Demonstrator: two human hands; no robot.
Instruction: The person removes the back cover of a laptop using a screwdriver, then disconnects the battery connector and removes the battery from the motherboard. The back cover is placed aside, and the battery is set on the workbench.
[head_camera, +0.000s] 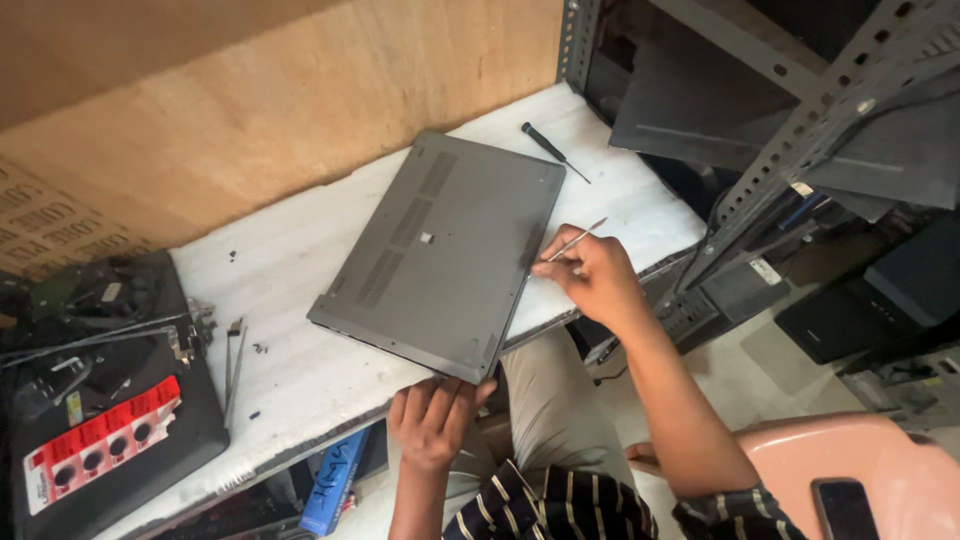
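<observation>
Nearest the camera, at 4 o'clock, a dark phone (843, 508) lies on a pink chair (850, 450); striped sleeves sit at 6 o'clock. Just above them the left hand (432, 418) curls its fingers under the near corner of the laptop (440, 250), steadying it with a loose grip, thumb side hidden. The right hand (592, 275), at about 3 o'clock of the laptop, is pinched shut on a thin metal pry tool (575, 240) whose tip meets the laptop's right edge seam.

The laptop lies bottom up and skewed on the white worktop (290, 260), near corner overhanging the front edge. It looks stiff, flat and moderately heavy, with a smooth grey base cover that would probably be slippery; vents run along the panel. The cover is likely thin and its clips fragile, so force belongs along the seam rather than on the panel middle. Holding is safest at the corners and long edges, as the left hand does.

A black screwdriver (552, 150) lies at 1 o'clock of the laptop, apart from it. At 9 o'clock a dark tray (110, 470) holds a red card of coin cells (100, 445). Loose screws (258, 348) dot the worktop between tray and laptop. A metal rack (800, 150) with stacked devices stands at 2 o'clock.
</observation>
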